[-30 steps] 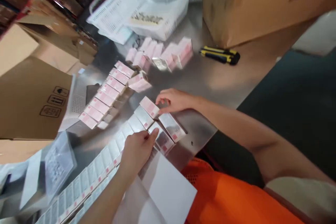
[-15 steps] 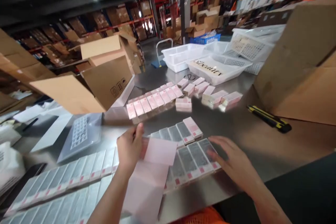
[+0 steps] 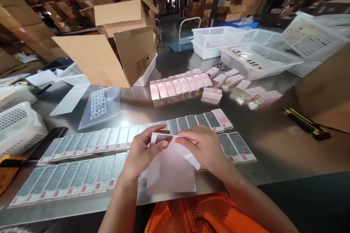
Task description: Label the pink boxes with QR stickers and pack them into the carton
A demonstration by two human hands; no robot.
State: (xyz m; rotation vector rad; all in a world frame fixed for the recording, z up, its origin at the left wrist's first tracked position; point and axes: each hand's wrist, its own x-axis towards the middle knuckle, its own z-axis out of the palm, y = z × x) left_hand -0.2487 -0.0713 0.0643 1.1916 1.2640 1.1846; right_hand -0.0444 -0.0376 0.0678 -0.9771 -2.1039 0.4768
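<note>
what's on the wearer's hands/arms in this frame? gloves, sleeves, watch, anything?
Both hands are bare: no gloves on the left hand or the right hand. No rings, watch or wristband show. Both forearms are uncovered to the frame's bottom edge, with no sleeve in view. Between them, an orange mesh garment covers the torso.

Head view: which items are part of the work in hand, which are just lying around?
In hand:
left hand
right hand
pale pink paper sheet
rows of flat grey-and-pink boxes

Lying about:
yellow-black utility knife
open brown cardboard carton
white plastic baskets
</note>
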